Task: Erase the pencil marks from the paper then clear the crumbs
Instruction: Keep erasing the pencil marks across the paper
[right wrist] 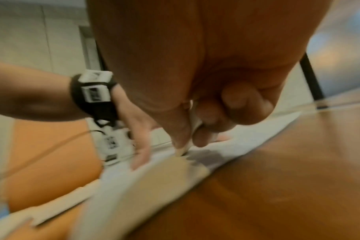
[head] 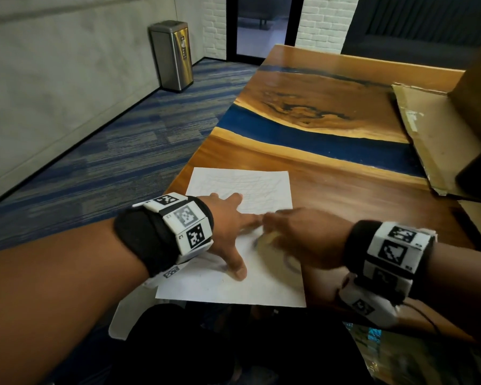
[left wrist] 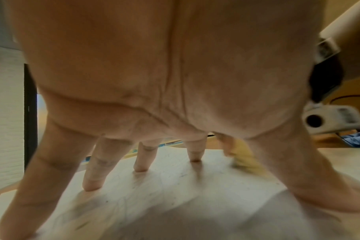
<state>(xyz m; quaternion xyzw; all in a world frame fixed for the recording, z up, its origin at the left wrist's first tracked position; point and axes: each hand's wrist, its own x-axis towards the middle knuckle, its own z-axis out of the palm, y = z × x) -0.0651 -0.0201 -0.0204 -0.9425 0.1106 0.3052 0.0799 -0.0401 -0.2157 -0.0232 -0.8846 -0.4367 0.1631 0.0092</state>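
A white paper (head: 233, 287) lies at the near edge of the wooden table (head: 358, 195), with faint pencil marks (head: 250, 187) across its far half. My left hand (head: 235, 232) rests on it with fingers spread and straight, pressing it down. My right hand (head: 278, 232), blurred by motion, pinches a pale eraser (head: 267, 239) against the paper beside the left index finger. In the right wrist view, thumb and fingers of the right hand (right wrist: 195, 134) curl round the eraser (right wrist: 193, 123), its tip on the paper (right wrist: 226, 155). In the left wrist view small dark specks dot the paper (left wrist: 154, 194).
Flattened cardboard (head: 433, 129) and a dark object (head: 478, 176) occupy the table's right side. The table's left edge runs just beside the paper, with blue carpet below. A steel bin (head: 172, 55) stands by the far wall.
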